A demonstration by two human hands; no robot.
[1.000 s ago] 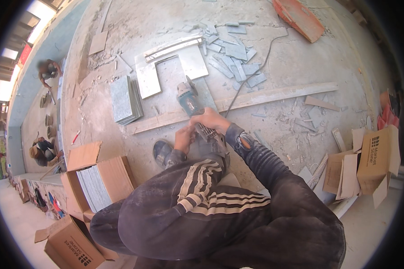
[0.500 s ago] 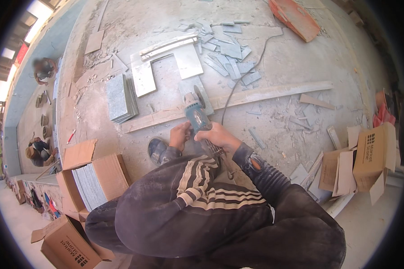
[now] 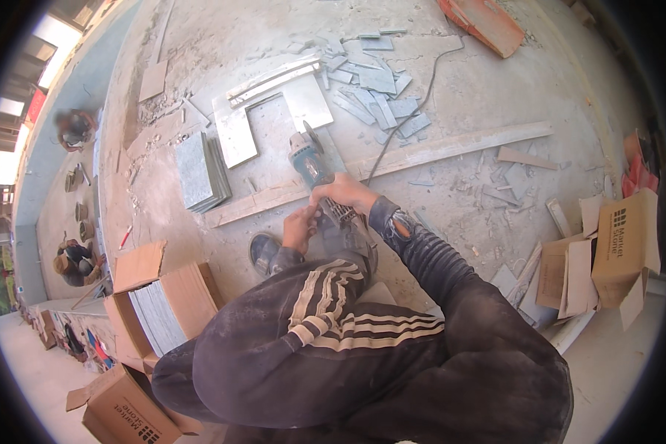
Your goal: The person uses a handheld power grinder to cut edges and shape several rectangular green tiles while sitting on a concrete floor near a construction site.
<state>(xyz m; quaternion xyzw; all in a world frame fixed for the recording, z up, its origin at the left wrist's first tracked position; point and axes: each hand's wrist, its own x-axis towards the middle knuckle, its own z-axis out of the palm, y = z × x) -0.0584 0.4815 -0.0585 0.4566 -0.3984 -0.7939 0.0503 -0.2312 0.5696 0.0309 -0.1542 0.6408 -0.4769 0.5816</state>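
Grinder (image 3: 311, 163) turned: its disc (image 3: 314, 133), broadside half a second ago, now shows edge-on, apparently upright, near a tile (image 3: 334, 151).
Right hand (image 3: 345, 193) grasps its body above a plank (image 3: 451, 153); left hand's (image 3: 300, 226) fingers curl just beside, grip impossible to tell.

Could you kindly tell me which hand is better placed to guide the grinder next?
Probably the right: the right hand is wrapped over the grinder, behind its head. The left hand is nearer the shoe, beside the tool's rear; whether it touches the tool is unclear.
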